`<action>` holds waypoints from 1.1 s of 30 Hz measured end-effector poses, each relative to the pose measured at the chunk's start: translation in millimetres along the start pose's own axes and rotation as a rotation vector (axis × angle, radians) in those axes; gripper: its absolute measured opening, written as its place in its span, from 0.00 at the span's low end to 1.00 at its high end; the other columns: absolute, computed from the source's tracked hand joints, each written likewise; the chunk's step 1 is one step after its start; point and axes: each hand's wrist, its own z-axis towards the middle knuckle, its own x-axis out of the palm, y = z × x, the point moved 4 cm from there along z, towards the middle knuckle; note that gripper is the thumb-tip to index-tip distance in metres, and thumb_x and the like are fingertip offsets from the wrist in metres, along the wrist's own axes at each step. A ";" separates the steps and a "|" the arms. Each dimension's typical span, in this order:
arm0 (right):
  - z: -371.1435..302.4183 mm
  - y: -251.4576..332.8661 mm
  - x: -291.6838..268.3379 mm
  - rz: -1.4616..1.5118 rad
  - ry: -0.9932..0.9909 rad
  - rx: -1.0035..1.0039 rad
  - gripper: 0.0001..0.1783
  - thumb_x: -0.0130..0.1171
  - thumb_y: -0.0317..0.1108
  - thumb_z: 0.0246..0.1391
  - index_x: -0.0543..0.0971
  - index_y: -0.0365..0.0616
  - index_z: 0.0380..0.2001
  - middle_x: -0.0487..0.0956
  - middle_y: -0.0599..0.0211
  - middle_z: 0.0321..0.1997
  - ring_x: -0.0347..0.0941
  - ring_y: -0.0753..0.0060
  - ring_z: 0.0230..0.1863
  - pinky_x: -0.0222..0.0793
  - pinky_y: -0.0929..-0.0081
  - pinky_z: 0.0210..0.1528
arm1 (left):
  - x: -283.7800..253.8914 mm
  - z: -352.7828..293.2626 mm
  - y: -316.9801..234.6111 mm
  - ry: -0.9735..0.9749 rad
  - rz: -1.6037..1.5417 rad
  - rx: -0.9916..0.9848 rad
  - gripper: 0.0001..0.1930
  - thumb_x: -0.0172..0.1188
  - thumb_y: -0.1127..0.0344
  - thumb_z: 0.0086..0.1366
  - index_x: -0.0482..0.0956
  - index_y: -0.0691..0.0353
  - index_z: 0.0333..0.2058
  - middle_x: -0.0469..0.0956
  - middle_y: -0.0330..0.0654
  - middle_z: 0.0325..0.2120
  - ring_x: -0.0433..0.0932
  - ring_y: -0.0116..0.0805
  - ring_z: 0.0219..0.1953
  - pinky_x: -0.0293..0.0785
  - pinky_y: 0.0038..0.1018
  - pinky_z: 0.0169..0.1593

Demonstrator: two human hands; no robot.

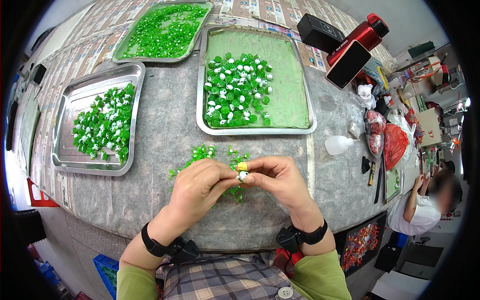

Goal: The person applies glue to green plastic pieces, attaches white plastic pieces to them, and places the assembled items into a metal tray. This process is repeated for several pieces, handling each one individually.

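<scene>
Over the near middle of the table, my left hand (pixel 195 186) and my right hand (pixel 276 179) meet, their fingertips closed on one small white-and-green figure piece (pixel 243 175) with dark dots. Yellow tape (pixel 242 166) wraps my right index fingertip. Loose green plastic pieces (pixel 202 152) lie beneath and just beyond my hands, partly hidden by them. Farther off, a metal tray (pixel 260 131) with a green lining holds many green-and-white balls (pixel 235 90). To the left, another metal tray (pixel 95 169) holds green-and-white figure pieces (pixel 105 122).
A third tray (pixel 150 59) at the back holds small green pieces. Toward the right are a white plastic bottle (pixel 338 145), a phone (pixel 348 65) leaning on a red flask (pixel 362 37), a black box (pixel 320 32) and a red bag (pixel 395 145). Another person (pixel 422 210) sits far right.
</scene>
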 end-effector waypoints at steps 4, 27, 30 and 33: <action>2.3 -4.6 -0.3 0.018 -0.011 0.023 0.12 0.55 0.27 0.44 0.73 0.35 0.34 0.75 0.67 0.28 0.70 0.82 0.29 0.67 0.87 0.32 | 0.3 -0.6 0.5 -0.008 0.020 -0.002 0.07 0.60 0.73 0.41 0.71 0.62 0.22 0.73 0.41 0.19 0.72 0.36 0.22 0.67 0.26 0.25; 1.9 17.4 -35.0 -0.699 -0.332 -0.264 0.07 0.56 0.28 0.41 0.73 0.39 0.27 0.74 0.69 0.26 0.69 0.80 0.26 0.64 0.84 0.28 | -69.8 -3.5 63.0 -0.655 -1.317 -0.330 0.09 0.54 0.65 0.53 0.70 0.61 0.32 0.68 0.35 0.23 0.67 0.22 0.24 0.69 0.15 0.29; 6.8 13.5 -27.7 -0.953 -0.196 -0.234 0.07 0.57 0.28 0.38 0.73 0.40 0.25 0.71 0.68 0.23 0.68 0.78 0.24 0.62 0.83 0.27 | -80.1 -5.5 71.8 -0.797 -1.809 -0.272 0.11 0.51 0.63 0.55 0.68 0.62 0.36 0.65 0.33 0.22 0.65 0.20 0.25 0.69 0.14 0.29; 8.2 9.5 -21.0 -1.105 -0.091 -0.261 0.08 0.57 0.30 0.37 0.72 0.42 0.24 0.68 0.66 0.22 0.66 0.69 0.27 0.61 0.75 0.30 | -67.8 -3.3 64.2 -0.689 -1.746 -0.323 0.11 0.49 0.63 0.56 0.68 0.62 0.36 0.66 0.33 0.22 0.65 0.20 0.25 0.68 0.14 0.29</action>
